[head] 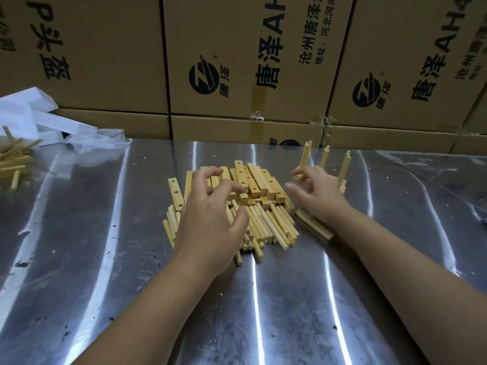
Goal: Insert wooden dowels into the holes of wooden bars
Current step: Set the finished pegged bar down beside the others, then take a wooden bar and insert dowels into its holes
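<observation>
Wood dowels [266,225] lie loose under left hand [210,222], fingers half-curled, empty; right hand [313,191], spread, grasp unclear, could topple standing dowels [345,164] far right.

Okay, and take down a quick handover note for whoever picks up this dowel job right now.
Hands: the left hand hovers over the loose dowels, fingers loosely curled, holding nothing. The right hand has its fingertips at the finished pieces; grip unclear.
Where: bars with empty holes are piled mid-table, with the dowels just in front.
Done: a few bars on the right with dowels standing upright.
Left: the whole pile of bars.
</observation>
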